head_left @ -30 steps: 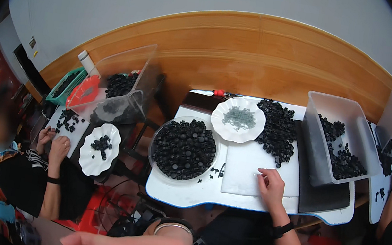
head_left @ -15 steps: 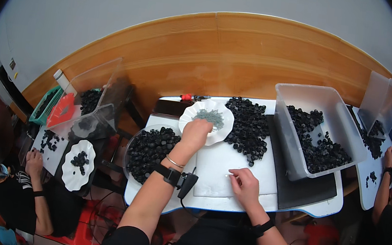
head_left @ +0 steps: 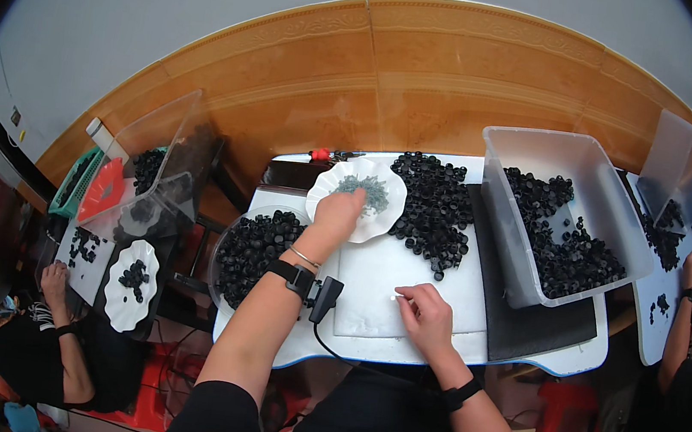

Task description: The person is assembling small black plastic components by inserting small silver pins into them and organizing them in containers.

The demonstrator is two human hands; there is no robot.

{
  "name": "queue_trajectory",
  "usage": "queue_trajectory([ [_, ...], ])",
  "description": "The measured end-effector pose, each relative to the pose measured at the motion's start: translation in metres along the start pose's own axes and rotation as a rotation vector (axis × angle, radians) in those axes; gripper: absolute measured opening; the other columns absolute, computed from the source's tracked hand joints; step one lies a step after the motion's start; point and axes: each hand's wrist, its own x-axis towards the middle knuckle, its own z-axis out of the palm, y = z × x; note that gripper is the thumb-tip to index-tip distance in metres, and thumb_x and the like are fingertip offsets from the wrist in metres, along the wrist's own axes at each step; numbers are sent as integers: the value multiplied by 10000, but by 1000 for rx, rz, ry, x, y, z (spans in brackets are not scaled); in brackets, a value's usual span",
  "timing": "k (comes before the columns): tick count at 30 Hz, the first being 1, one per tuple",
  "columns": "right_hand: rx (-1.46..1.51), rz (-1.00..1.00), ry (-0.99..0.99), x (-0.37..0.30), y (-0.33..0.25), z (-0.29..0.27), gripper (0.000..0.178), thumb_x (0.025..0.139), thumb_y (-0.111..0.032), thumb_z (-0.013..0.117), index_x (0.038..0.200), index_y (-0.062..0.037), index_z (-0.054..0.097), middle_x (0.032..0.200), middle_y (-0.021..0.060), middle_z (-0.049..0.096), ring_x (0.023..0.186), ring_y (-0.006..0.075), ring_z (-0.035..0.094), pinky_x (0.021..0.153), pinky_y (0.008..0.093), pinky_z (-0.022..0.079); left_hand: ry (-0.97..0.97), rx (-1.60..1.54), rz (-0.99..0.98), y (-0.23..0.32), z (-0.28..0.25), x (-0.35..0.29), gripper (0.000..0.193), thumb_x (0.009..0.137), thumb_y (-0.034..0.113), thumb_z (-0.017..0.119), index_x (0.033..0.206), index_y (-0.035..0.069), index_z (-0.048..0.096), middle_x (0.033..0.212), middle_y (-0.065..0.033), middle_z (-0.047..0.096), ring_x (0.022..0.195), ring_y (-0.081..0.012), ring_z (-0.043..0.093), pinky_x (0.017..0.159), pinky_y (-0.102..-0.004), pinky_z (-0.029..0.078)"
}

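Observation:
My left hand (head_left: 338, 213) reaches over the near rim of a white scalloped plate (head_left: 323, 180). Its fingers are drawn together at a heap of small grey-green pieces (head_left: 376, 192), and the back of the hand hides what they grip. Above the white sheet (head_left: 369, 305), my right hand (head_left: 427, 317) is closed in a pinch, a tiny white piece (head_left: 394, 298) showing at its fingertips. Many small black round caps (head_left: 429, 205) lie loose beside the plate. More black caps (head_left: 260, 249) fill a clear round bowl next to my left forearm.
A large translucent bin (head_left: 627, 250) holding black caps stands right, on a dark mat (head_left: 514, 327). A red-handled tool (head_left: 320, 154) lies behind the plate. Co-workers' hands (head_left: 54, 284) work at the left table and the right one. A cable hangs from my left wrist device (head_left: 324, 298).
The view has shifted slightly, so the table sits a little higher and further left. My left hand stays at the plate; my right hand keeps its pinch over the sheet.

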Motion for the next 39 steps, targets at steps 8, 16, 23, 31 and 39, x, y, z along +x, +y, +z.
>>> queue_trajectory([
  [8, 22, 11, 20, -1, 1, -1, 111, 760, -45, 634, 867, -66, 655, 773, 53, 589, 544, 145, 567, 513, 259, 457, 103, -977, -187, 44, -20, -39, 179, 758, -10, 574, 925, -6, 638, 798, -88, 632, 732, -167, 640, 666, -251, 503],
  [16, 170, 109, -67, 40, 10, -14, 162, 796, -51, 629, 957, -31, 634, 853, 53, 593, 617, 79, 580, 549, 200, 464, 97, -1818, -460, 96, 0, -103, 218, 835, 18, 594, 1041, -51, 587, 935, -102, 630, 816, -144, 632, 728, -220, 506],
  [23, -444, -43, -225, 96, 7, -8, 152, 726, -78, 652, 877, -82, 631, 870, 96, 596, 770, 264, 614, 648, 367, 497, 176, -1817, -436, 98, 5, -107, 181, 845, 18, 582, 1013, -48, 571, 889, -90, 620, 800, -140, 628, 695, -217, 505],
  [31, -623, -57, -297, 104, 15, 2, 168, 682, -104, 677, 845, -123, 641, 821, 48, 605, 799, 258, 609, 681, 382, 490, 264, -1897, -438, 96, 4, -108, 153, 864, 25, 558, 996, -50, 544, 878, -100, 607, 804, -160, 633, 676, -224, 503],
  [39, -295, -40, -163, 104, 19, -5, 106, 716, -67, 650, 818, -84, 622, 794, 74, 596, 701, 226, 613, 641, 327, 494, 296, -1936, -467, 96, 6, -107, 131, 859, 23, 563, 978, -32, 551, 873, -92, 601, 802, -164, 632, 675, -220, 507],
])
